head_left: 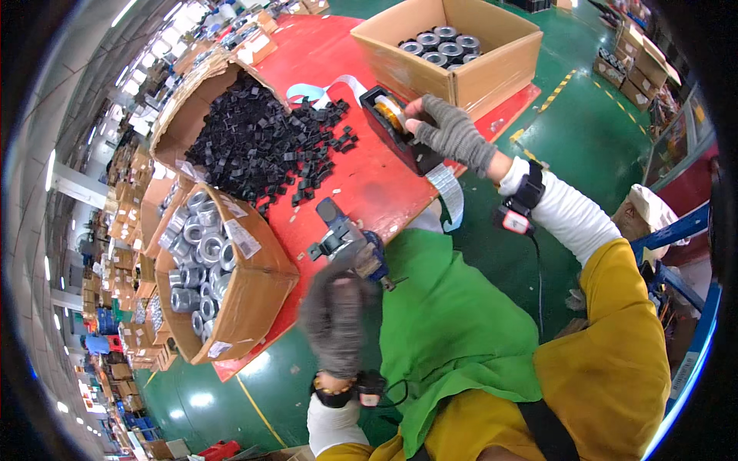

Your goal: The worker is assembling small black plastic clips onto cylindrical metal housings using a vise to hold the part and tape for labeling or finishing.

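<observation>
My right hand, in a grey fingerless glove, is at a black tape-dispenser-like holder with a yellow-orange roll core. Its thumb and forefinger are apart, close to the roll; I cannot tell whether they touch it. A strip of small pale labels hangs from the holder over the table edge. Smeared by motion, my left hand is gloved the same way and sits beside a small blue bench vise at the table edge. Whether it holds anything is not visible.
A torn carton spills black plastic clips over the red table. Nearer left, a carton holds grey metal rings. At the far right, another carton holds dark round parts. A blue metal frame stands right.
</observation>
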`<act>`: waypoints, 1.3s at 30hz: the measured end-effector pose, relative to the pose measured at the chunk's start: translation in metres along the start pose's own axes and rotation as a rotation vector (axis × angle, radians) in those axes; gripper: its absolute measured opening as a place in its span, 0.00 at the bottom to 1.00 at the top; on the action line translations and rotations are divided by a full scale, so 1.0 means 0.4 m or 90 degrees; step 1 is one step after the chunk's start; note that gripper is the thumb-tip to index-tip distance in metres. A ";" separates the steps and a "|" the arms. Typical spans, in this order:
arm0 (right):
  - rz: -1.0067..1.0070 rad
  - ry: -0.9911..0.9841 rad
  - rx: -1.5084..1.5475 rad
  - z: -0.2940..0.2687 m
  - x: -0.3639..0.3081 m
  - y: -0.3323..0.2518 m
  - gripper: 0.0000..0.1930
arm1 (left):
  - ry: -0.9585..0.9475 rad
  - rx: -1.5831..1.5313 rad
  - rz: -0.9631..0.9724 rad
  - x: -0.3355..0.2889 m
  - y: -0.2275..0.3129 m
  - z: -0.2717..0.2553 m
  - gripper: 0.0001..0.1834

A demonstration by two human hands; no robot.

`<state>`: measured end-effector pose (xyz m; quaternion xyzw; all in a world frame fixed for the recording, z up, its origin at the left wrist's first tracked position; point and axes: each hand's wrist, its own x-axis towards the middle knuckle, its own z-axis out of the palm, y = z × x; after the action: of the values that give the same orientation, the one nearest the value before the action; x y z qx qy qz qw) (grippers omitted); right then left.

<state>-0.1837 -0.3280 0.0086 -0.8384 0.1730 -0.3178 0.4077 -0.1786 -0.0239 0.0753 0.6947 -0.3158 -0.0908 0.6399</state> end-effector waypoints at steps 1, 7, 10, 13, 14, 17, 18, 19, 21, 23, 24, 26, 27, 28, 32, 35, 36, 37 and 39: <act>-0.006 -0.003 -0.003 -0.001 0.017 0.013 0.14 | -0.071 -0.023 -0.032 -0.006 -0.007 0.038 0.13; 0.177 -0.119 -0.192 0.036 0.076 0.072 0.22 | -0.207 -0.258 -0.198 0.053 -0.151 0.302 0.18; 0.158 -0.053 -0.106 0.027 0.075 0.074 0.19 | -0.154 -0.311 -0.234 0.112 -0.257 0.373 0.24; 0.142 0.005 -0.033 0.015 0.059 0.075 0.14 | -0.103 -0.373 -0.390 0.192 -0.317 0.418 0.28; 0.146 0.005 0.068 0.003 0.036 0.060 0.13 | -0.069 -0.403 -0.415 0.213 -0.333 0.423 0.30; 0.198 -0.066 0.241 -0.089 -0.078 -0.056 0.09 | -0.066 -0.477 -0.412 0.255 -0.375 0.430 0.33; 0.232 -0.121 0.259 -0.130 -0.126 -0.078 0.09 | -0.020 -0.469 -0.389 0.259 -0.357 0.443 0.33; 0.261 -0.178 0.279 -0.163 -0.174 -0.088 0.09 | 0.029 -0.460 -0.363 0.267 -0.348 0.450 0.34; 0.270 -0.179 0.352 -0.209 -0.282 -0.089 0.08 | -0.014 -0.521 -0.407 0.288 -0.364 0.457 0.35; 0.328 -0.181 0.431 -0.227 -0.350 -0.094 0.09 | -0.054 -0.480 -0.470 0.303 -0.325 0.449 0.38; 0.323 -0.180 0.419 -0.229 -0.375 -0.078 0.09 | -0.099 -0.498 -0.530 0.313 -0.307 0.437 0.38; 0.324 -0.181 0.387 -0.220 -0.403 -0.063 0.09 | -0.097 -0.505 -0.539 0.328 -0.302 0.435 0.38; 0.327 -0.179 0.352 -0.218 -0.415 -0.050 0.08 | -0.099 -0.513 -0.550 0.334 -0.297 0.443 0.39; 0.329 -0.164 0.375 -0.211 -0.427 -0.028 0.08 | -0.110 -0.505 -0.570 0.339 -0.278 0.446 0.34; 0.327 -0.161 0.342 -0.201 -0.432 -0.012 0.08 | -0.116 -0.463 -0.550 0.353 -0.297 0.462 0.28; 0.329 -0.165 0.299 -0.195 -0.431 0.000 0.08 | -0.101 -0.451 -0.534 0.353 -0.298 0.462 0.23; 0.326 -0.169 0.267 -0.196 -0.429 0.003 0.08 | -0.108 -0.440 -0.518 0.352 -0.296 0.461 0.26; 0.323 -0.173 0.235 -0.196 -0.428 0.006 0.08 | -0.116 -0.430 -0.501 0.350 -0.293 0.459 0.29; 0.341 -0.154 0.247 -0.195 -0.435 0.014 0.08 | -0.122 -0.454 -0.521 0.334 -0.290 0.447 0.29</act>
<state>-0.3647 -0.2807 -0.0278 -0.7016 0.2735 -0.1254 0.6460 -0.1311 -0.2490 -0.0267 0.4892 -0.0264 -0.4967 0.7164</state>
